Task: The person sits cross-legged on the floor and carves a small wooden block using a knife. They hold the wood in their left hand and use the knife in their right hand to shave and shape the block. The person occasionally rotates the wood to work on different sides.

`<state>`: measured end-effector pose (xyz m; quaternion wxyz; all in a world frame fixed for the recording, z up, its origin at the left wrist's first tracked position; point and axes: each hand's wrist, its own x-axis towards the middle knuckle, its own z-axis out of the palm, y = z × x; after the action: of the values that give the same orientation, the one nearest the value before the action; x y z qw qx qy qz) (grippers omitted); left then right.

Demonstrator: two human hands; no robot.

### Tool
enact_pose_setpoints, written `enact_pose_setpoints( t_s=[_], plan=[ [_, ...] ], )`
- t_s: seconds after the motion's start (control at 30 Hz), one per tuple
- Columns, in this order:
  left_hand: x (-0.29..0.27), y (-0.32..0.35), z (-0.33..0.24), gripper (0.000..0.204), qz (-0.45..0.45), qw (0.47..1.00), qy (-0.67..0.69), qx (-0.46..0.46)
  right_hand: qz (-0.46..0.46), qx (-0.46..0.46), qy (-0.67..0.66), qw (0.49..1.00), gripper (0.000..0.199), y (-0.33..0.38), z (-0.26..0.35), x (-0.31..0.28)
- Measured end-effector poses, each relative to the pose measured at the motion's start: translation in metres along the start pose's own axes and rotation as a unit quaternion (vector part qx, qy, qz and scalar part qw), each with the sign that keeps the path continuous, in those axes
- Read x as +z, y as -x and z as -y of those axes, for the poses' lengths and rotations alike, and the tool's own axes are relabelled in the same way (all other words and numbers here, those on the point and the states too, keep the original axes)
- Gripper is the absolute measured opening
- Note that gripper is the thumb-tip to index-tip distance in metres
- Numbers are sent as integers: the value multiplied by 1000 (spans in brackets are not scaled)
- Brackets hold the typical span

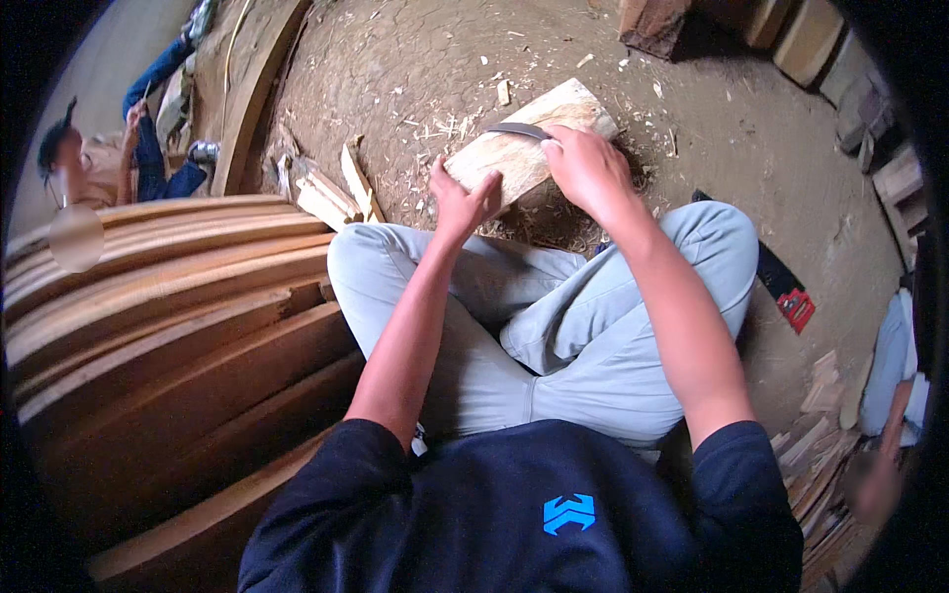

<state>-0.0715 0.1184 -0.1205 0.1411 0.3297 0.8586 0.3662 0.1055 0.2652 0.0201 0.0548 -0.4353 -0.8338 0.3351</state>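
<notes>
A pale wooden board (539,143) lies slantwise on the ground in front of my crossed legs. My left hand (465,201) grips its near left end, thumb on the upper face and fingers at the edge. My right hand (591,170) is closed around the handle of a curved knife (518,128), and the handle is mostly hidden in the fist. The dark blade points left and rests on or just over the board's upper face; I cannot tell which.
Wood shavings surround the board. Long stacked planks (168,257) lie at my left, with split offcuts (331,198) by their end. A flat black tool with a red end (794,308) lies right of my knee. Timber blocks (806,44) line the far right. People sit at both sides.
</notes>
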Motion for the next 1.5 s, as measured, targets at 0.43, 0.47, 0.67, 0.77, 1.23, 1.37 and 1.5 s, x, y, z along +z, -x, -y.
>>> enact_pose_setpoints(
  t_s=[0.43, 0.47, 0.67, 0.77, 1.23, 1.37, 1.5],
  plan=[
    [20, 16, -32, 73, -125, 974, 166, -93, -99, -1, 213, 972, 29, 32, 15, 38],
    [22, 16, -35, 67, -138, 965, 190, -115, -102, -2, 226, 969, 29, 33, 17, 38],
    [24, 20, -37, 53, -162, 972, 126, -112, -122, -11, 264, 957, 29, 30, 23, 49],
    [24, 21, -39, 53, -167, 974, 115, -99, -150, -19, 268, 951, 31, 16, 20, 56],
    [25, 20, -39, 55, -178, 974, 103, -94, -112, -1, 278, 954, 18, 36, 42, 44],
    [26, 21, -40, 56, -183, 974, 96, -98, -116, 8, 296, 948, 17, 34, 46, 54],
    [23, 18, -38, 57, -178, 973, 100, -105, -133, 18, 297, 945, 17, 32, 53, 64]
  ],
)
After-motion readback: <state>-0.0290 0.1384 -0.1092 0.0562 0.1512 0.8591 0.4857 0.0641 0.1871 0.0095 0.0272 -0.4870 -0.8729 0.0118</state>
